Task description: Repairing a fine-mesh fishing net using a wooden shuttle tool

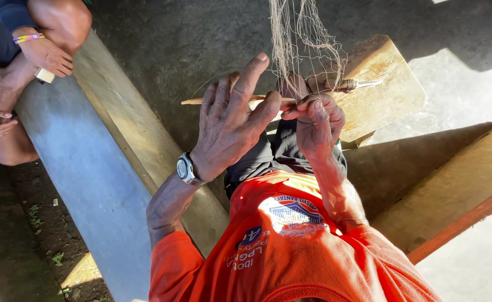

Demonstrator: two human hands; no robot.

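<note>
Right hand (318,126) had fingers pinched on the netting needle (352,85) and mesh. Left hand (229,123) fingers spread, pressing the wooden stick (223,100). Fishing net (302,39) hung above. Risk: twine slips, knot loosens if pinch eases.

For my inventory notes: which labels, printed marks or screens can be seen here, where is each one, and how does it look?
Printed emblem: chest of the orange shirt, shield shape, blue, red and white.
Blue printed lettering: on the shirt, left of the emblem.
Silver round wristwatch: on the left wrist, its face turned edge-on.
Yellow-pink wristband: another person's wrist, top left.
</note>
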